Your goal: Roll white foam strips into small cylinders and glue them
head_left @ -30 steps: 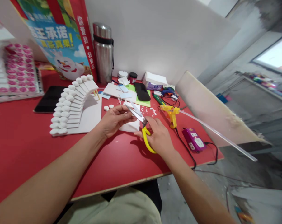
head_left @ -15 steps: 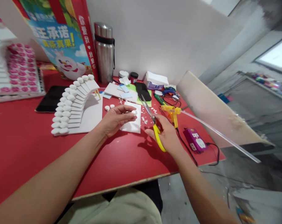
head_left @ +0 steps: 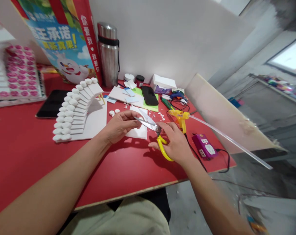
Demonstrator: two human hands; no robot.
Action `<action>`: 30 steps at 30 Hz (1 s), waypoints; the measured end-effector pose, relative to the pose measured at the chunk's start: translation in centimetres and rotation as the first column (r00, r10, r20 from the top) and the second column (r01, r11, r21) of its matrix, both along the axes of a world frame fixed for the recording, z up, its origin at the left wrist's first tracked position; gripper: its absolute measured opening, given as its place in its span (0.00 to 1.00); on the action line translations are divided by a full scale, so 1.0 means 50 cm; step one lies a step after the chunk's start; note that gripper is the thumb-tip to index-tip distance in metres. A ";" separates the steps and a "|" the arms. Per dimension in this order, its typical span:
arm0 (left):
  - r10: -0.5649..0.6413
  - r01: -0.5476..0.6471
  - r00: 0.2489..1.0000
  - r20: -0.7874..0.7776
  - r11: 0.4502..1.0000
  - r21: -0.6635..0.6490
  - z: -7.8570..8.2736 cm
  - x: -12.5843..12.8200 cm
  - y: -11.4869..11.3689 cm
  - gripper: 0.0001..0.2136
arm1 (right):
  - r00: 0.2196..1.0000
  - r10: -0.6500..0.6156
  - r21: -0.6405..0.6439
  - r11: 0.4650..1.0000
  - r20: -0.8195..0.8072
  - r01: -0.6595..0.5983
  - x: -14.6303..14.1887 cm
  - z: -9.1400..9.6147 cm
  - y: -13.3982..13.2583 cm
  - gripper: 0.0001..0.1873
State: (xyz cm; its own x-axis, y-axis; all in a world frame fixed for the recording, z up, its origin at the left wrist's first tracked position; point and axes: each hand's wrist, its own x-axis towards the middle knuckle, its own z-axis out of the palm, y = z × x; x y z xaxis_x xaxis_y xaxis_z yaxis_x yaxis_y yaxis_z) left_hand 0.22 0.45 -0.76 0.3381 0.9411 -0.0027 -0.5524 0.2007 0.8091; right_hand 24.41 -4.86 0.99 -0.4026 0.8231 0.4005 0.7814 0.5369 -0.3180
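My right hand (head_left: 173, 138) grips yellow-handled scissors (head_left: 164, 148), their blades parted and pointing left. My left hand (head_left: 121, 125) pinches a small white foam piece (head_left: 141, 118) between thumb and fingertips, and one blade partly covers it. Beneath the blades lies a white sheet of paper (head_left: 138, 132), with white scraps (head_left: 160, 116) scattered to its right. Left of my left hand stands a curved white model staircase (head_left: 78, 122), edged with white oval discs (head_left: 69, 119). A few loose white discs (head_left: 112, 113) lie between the staircase and my hand.
A yellow glue gun (head_left: 181, 117) with a long clear stick lies right, near a purple power socket (head_left: 204, 147). A steel flask (head_left: 108, 55), printed bag (head_left: 62, 42) and black phone (head_left: 149, 95) are behind. A dark tablet (head_left: 48, 104) lies left, before a pink-flowered model (head_left: 22, 71).
The scissors have swung left and opened, so their blades now reach the white piece at my left fingertips. My left hand has stayed nearly in place.
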 end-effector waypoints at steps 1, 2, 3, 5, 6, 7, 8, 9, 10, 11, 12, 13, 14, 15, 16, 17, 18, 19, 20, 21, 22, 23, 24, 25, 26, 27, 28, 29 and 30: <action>0.002 -0.002 1.000 0.003 1.000 0.009 0.000 0.000 0.001 0.12 | 1.000 0.006 0.008 1.000 0.001 -0.006 0.000 0.001 0.000 0.38; 0.005 -0.005 1.000 0.010 1.000 0.013 0.001 0.000 0.001 0.12 | 1.000 0.012 0.015 1.000 0.001 -0.012 -0.001 0.001 0.000 0.38; 0.011 -0.011 1.000 0.018 1.000 0.012 0.002 0.001 0.001 0.12 | 1.000 0.017 0.021 1.000 0.000 -0.017 -0.002 0.002 -0.001 0.38; 0.030 -0.030 0.999 0.030 1.000 -0.007 0.004 0.004 0.001 0.13 | 1.000 0.020 0.021 1.000 -0.008 -0.020 -0.003 0.002 -0.001 0.38; 0.040 -0.039 0.999 0.032 0.999 -0.021 0.004 0.006 0.001 0.14 | 1.000 0.019 0.019 1.000 -0.013 -0.018 -0.004 0.002 0.000 0.37; 0.046 -0.045 0.998 0.030 0.998 -0.035 0.005 0.008 0.000 0.14 | 1.000 0.015 0.017 1.000 -0.015 -0.015 -0.005 0.002 0.000 0.37; 0.048 -0.047 0.999 0.026 0.998 -0.043 0.005 0.009 0.000 0.15 | 1.000 0.010 0.018 1.000 -0.015 -0.010 -0.005 0.002 0.000 0.36; 0.047 -0.046 0.999 0.020 0.998 -0.047 0.005 0.009 0.000 0.15 | 1.000 0.006 0.024 1.000 -0.013 -0.006 -0.005 0.002 0.001 0.36; 0.045 -0.044 0.999 0.016 0.998 -0.045 0.005 0.010 0.000 0.15 | 1.000 0.004 0.034 0.999 -0.009 -0.003 -0.005 0.002 0.002 0.36; 0.041 -0.040 0.999 0.011 0.998 -0.038 0.004 0.010 0.000 0.15 | 1.000 0.002 0.047 0.999 -0.004 -0.002 -0.005 0.001 0.002 0.36; 0.037 -0.037 0.999 0.007 0.999 -0.028 0.004 0.010 0.000 0.15 | 1.000 0.001 0.058 0.998 0.003 -0.001 -0.004 0.001 0.003 0.37; 0.033 -0.033 0.999 0.003 0.999 -0.018 0.004 0.010 0.000 0.15 | 1.000 0.001 0.064 0.998 0.010 -0.001 -0.003 0.000 0.003 0.37; 0.029 -0.029 1.000 0.001 1.000 -0.010 0.004 0.010 0.000 0.15 | 1.000 -0.002 0.066 0.998 0.018 0.001 -0.002 -0.001 0.004 0.37; 0.024 -0.024 1.000 -0.001 1.000 -0.003 0.004 0.010 0.000 0.15 | 1.000 -0.008 0.063 0.998 0.026 0.006 -0.001 -0.003 0.004 0.37; 0.020 -0.020 1.000 -0.003 1.000 0.002 0.003 0.010 0.000 0.14 | 0.999 -0.017 0.057 0.998 0.033 0.015 0.000 -0.005 0.004 0.38; 0.018 -0.018 1.000 -0.005 1.000 0.005 0.003 0.010 0.000 0.14 | 0.999 -0.027 0.050 0.998 0.039 0.025 0.001 -0.007 0.004 0.39; 0.017 -0.017 1.000 -0.006 1.000 0.007 0.002 0.009 0.000 0.13 | 0.999 -0.034 0.043 0.999 0.042 0.032 0.002 -0.009 0.005 0.39; 0.017 -0.017 1.000 -0.010 1.000 0.010 0.002 0.009 0.001 0.13 | 0.998 -0.038 0.037 0.999 0.043 0.037 0.003 -0.010 0.005 0.40; 0.018 -0.018 1.000 -0.015 1.000 0.012 0.001 0.009 0.001 0.13 | 0.998 -0.038 0.030 0.999 0.042 0.037 0.004 -0.011 0.005 0.40; 0.019 -0.019 1.000 -0.023 1.000 0.013 0.000 0.008 0.002 0.12 | 0.999 -0.035 0.025 0.999 0.039 0.034 0.004 -0.012 0.005 0.40; 0.020 -0.019 0.999 -0.032 1.000 0.013 -0.001 0.008 0.002 0.12 | 0.999 -0.030 0.020 0.999 0.036 0.030 0.004 -0.012 0.005 0.39; 0.019 -0.018 0.999 -0.041 1.000 0.015 -0.002 0.007 0.003 0.12 | 0.999 -0.027 0.017 1.000 0.034 0.026 0.004 -0.012 0.005 0.39; 0.018 -0.018 0.999 -0.049 1.000 0.016 -0.003 0.006 0.003 0.12 | 0.999 -0.026 0.015 1.000 0.034 0.026 0.004 -0.012 0.004 0.39; 0.018 -0.017 0.998 -0.054 1.000 0.019 -0.004 0.006 0.004 0.12 | 0.999 -0.027 0.013 1.000 0.037 0.027 0.004 -0.011 0.004 0.39; 0.018 -0.016 0.998 -0.058 1.000 0.023 -0.004 0.006 0.004 0.12 | 0.999 -0.030 0.013 0.999 0.041 0.029 0.004 -0.011 0.003 0.39; 0.016 -0.014 0.998 -0.061 1.000 0.027 -0.004 0.006 0.004 0.12 | 0.998 -0.034 0.015 0.999 0.047 0.034 0.004 -0.010 0.003 0.39; 0.014 -0.012 0.998 -0.061 0.999 0.030 -0.004 0.006 0.004 0.12 | 0.998 -0.039 0.020 0.999 0.054 0.038 0.003 -0.010 0.003 0.39; 0.013 -0.011 0.998 -0.061 1.000 0.029 -0.003 0.007 0.003 0.12 | 0.997 -0.042 0.027 0.999 0.060 0.040 0.003 -0.011 0.003 0.38; 0.013 -0.012 0.998 -0.059 1.000 0.028 -0.002 0.007 0.003 0.12 | 0.997 -0.045 0.035 0.998 0.066 0.042 0.003 -0.011 0.003 0.38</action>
